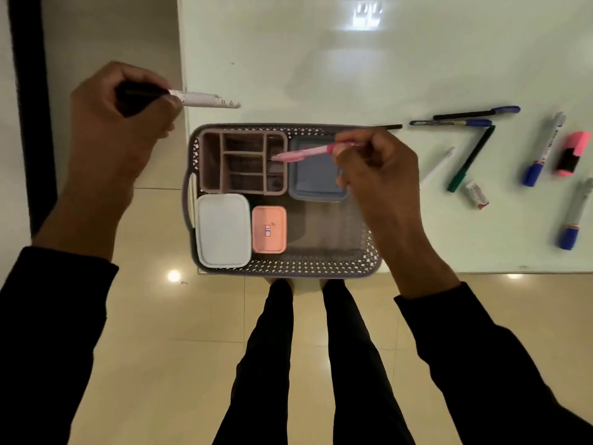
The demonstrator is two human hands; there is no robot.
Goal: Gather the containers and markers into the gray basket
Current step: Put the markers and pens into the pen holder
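- right hand point(378, 175): fingers closed around a pink pen point(305, 152), held nearly level above the gray basket point(288, 268), its tip over the right-hand cells of the brown divided organizer point(242, 162). risk: at so flat an angle the pen may bridge the cell walls or slide onto the blue-gray lidded container point(317, 178) beside it rather than drop into a cell.
- left hand point(125, 114): fingers closed on a white marker with a black cap point(199, 98), held to the left of the basket, over the bench edge and the floor point(154, 316). risk: a slackened grip there would send the marker to the floor, not into the basket.
- basket position: it sits at the near left corner of the bench point(321, 59), its front rim at or just past the edge. risk: a downward push on the near rim could tip or shift it; whether it truly overhangs cannot be told.
- contents: the white lidded container point(223, 229) and the pink lidded container point(269, 229) lie in the front row, with bare basket floor to their right.
- remaining items: several pens and markers, among them a green pen point(471, 159), blue-capped markers point(542, 152) and a pink highlighter point(572, 152), lie well apart on the bench to the right. risk: round barrels may roll when reached for; with both hands occupied, neither can stop one.
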